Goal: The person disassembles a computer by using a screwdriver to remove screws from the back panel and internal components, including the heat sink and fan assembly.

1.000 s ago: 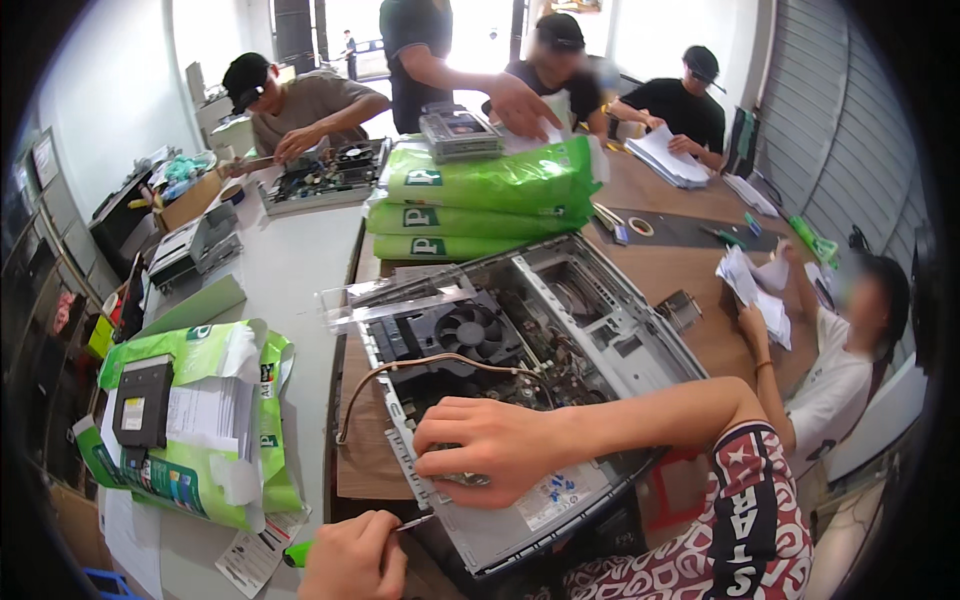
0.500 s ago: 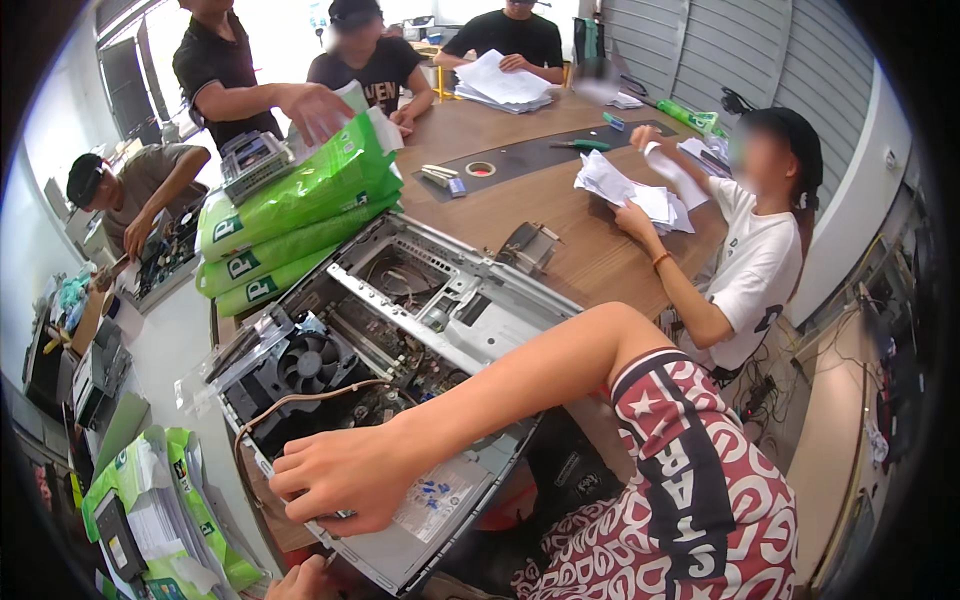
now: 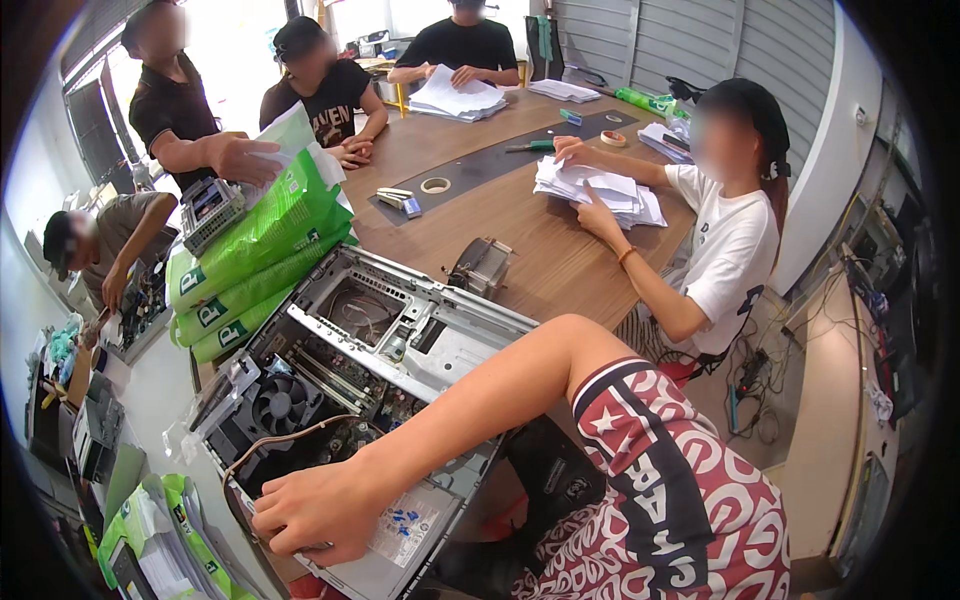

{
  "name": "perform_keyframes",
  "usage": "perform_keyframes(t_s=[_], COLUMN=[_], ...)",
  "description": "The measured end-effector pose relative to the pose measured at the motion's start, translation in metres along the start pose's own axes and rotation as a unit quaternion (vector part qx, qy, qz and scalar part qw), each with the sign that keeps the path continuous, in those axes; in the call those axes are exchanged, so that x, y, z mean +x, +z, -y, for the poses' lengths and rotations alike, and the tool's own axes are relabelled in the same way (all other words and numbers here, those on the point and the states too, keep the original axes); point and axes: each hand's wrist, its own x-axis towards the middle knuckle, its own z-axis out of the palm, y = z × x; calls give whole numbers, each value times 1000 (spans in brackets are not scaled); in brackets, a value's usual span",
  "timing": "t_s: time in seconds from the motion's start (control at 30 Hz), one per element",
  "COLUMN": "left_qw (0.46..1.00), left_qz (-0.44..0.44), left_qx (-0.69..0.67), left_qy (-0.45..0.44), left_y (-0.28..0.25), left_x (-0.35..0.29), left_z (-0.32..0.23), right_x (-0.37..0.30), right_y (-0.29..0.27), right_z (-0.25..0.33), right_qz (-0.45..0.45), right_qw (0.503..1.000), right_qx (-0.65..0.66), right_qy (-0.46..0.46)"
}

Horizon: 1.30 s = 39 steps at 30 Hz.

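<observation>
A right hand [image 3: 315, 510] rests palm down at the near left edge of an open computer case [image 3: 470, 345], its fingers loosely bent and close together; whether they pinch anything beneath cannot be told. The left hand is out of view, its state impossible to tell. The case lies directly under the right hand and reaches away past it, tilted across the view, with a label [image 3: 405, 528] bearing blue marks just beside the wrist. The bare forearm [image 3: 470, 400] slants over the case from a bent, raised elbow, below a red and white patterned sleeve [image 3: 650, 450]. Beyond the knuckles, a thin brown cable [image 3: 300, 435] curves near a black fan [image 3: 285, 402]. At lower left stands an opened green pack [image 3: 150, 540] of paper. Past the case, a metal part [image 3: 482, 266] sits on the wooden surface [image 3: 560, 270], and a silver drive [image 3: 212, 212] tops a stack of green packs [image 3: 255, 255]. To the right, a co-worker in a white shirt [image 3: 730, 225] handles loose papers [image 3: 600, 195]. Farther back, a person in black [image 3: 455, 45] holds more sheets [image 3: 455, 95].
</observation>
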Motion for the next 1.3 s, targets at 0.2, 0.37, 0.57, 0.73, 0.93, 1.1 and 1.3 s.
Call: perform_keyframes(t_s=[0.2, 0.37, 0.57, 0.73, 0.93, 1.1, 1.3], left_qw=[979, 964, 957, 956, 967, 967, 957], left_qz=[97, 65, -16, 33, 34, 45, 75], left_qx=[-171, -210, -246, -228, -202, -196, -180], left_qy=[-60, -150, -155, -180, -151, -157, -213], left_y=[-4, -10, -2, -18, -24, -17, -24], left_x=[-2, -26, -31, -19, -8, -25, -27], left_z=[-10, 22, 43, 32, 29, 51, 49], right_x=[-6, -4, -3, 0, 3, 7, 4], right_y=[2, -2, -4, -14, -19, -18, -20], right_z=[-1, 5, 1, 7, 12, 16, 15], right_qz=[0, -5, 8, 29, 54, 51, 55], right_qw=[1000, 1000, 999, 999, 996, 996, 996], right_qx=[4, 14, 35, 20, 36, 43, 42], right_qy=[11, 7, 3, 25, 55, 55, 59])
